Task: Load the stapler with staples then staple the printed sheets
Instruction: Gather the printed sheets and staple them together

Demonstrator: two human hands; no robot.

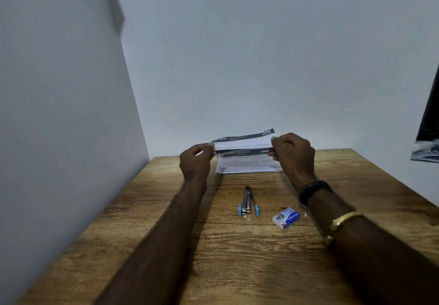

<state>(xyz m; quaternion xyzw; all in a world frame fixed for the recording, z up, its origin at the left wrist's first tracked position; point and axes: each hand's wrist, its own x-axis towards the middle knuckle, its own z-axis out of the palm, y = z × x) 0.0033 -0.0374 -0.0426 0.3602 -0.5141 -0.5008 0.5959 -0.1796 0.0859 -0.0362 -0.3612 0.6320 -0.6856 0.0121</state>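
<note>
1. Wood-grain table (237,257) set into a corner of pale walls carries everything in view.
2. Both hands are raised at the far side of the table, holding printed sheets (242,143) just above a stack of printed pages (249,165) that lies flat near the wall.
3. The left hand (195,162) pinches the left edge of the lifted sheets between thumb and fingertips, the other fingers curled in.
4. The right hand (293,155) pinches the right edge the same way; a black band and a gold bangle sit on that forearm.
5. The stapler (248,202), metal with blue ends, lies opened out on the table between the forearms, touching nothing.
6. A small blue-and-white staple box (286,218) rests just right of the stapler, beside the right forearm.
</note>
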